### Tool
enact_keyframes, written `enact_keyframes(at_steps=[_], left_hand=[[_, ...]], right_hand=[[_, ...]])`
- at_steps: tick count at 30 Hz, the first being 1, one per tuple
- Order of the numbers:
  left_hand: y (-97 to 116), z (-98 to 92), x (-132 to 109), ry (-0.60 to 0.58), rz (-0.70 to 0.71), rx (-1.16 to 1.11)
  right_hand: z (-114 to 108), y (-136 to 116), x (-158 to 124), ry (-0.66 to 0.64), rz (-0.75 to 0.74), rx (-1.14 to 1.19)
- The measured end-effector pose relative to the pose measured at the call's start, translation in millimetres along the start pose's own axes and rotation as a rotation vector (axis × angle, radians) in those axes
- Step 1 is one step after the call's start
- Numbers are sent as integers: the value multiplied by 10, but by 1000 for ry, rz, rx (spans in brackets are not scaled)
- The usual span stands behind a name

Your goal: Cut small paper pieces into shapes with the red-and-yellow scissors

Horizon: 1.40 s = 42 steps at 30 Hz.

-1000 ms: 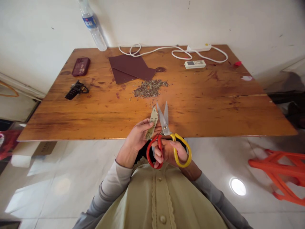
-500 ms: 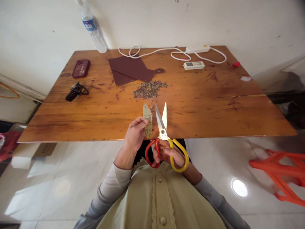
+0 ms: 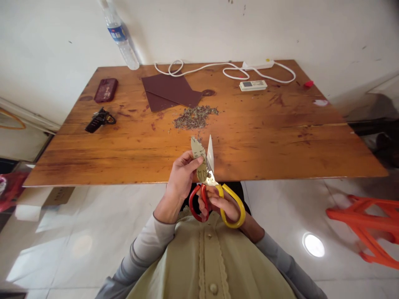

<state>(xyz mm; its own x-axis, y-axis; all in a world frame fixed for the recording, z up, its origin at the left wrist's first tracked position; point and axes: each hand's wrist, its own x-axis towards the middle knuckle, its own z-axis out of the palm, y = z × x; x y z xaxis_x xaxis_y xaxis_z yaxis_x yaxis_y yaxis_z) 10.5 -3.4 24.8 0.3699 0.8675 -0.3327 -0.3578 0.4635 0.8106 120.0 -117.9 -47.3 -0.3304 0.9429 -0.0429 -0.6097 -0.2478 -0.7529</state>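
While the small tan, leaf-shaped scrap of printed card (image 3: 198, 158) is pinched upright between thumb and fingers of the left hand (image 3: 182, 176), the red-and-yellow-handled steel scissors (image 3: 212, 187) are gripped in the right hand (image 3: 220, 203), fingers closed through both loops.

Item: scrap. Held above the near edge of the brown wooden table (image 3: 280, 137), about mid-length, not resting on it. Its right margin lies against the blades.

Item: scissors. Blades are seen nearly closed on the scrap; whether the cut is complete cannot be told.

Item: pile of grey-brown snippings (image 3: 195, 117). Lies on the table beyond the hands, towards the far edge, just in front of two dark maroon sheets (image 3: 170, 89).

Handling, as judged: the scrap is best fed deep towards the pivot, where the bite is strongest. The left fingertips are best kept on the half away from the blades. Narrow slivers are better taken with short closures than with one long one. The work is best held out over the table, so that offcuts fall onto the wood and not the floor.

Other entries: clear plastic water bottle (image 3: 120, 35) at the far-left corner; white coiled cable (image 3: 224, 68) along the far edge.
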Motion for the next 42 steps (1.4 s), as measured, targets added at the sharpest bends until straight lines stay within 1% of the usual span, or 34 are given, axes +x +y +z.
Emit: enact_keyframes(at_steps=[7, 12, 18, 26, 28, 31, 33, 39, 42], left_hand=[[-4, 19, 31, 44, 32, 7], [41, -21, 84, 13, 37, -3], [87, -38, 59, -35, 25, -15], [104, -16, 97, 33, 89, 66], [114, -19, 88, 12, 82, 56], [135, -34, 65, -62, 59, 35], [143, -44, 65, -79, 47, 32], [109, -49, 135, 8, 76, 35], [109, -57, 130, -7, 69, 18]], right_hand=[[68, -22, 11, 6, 11, -14], [94, -34, 7, 19, 25, -51], [102, -54, 28, -5, 10, -80], [137, -41, 54, -23, 25, -84], [119, -23, 55, -25, 19, -77], [93, -6, 56, -15, 12, -67], [87, 4, 53, -13, 19, -75], [106, 56, 31, -5, 7, -91], [115, 33, 37, -12, 11, -77]])
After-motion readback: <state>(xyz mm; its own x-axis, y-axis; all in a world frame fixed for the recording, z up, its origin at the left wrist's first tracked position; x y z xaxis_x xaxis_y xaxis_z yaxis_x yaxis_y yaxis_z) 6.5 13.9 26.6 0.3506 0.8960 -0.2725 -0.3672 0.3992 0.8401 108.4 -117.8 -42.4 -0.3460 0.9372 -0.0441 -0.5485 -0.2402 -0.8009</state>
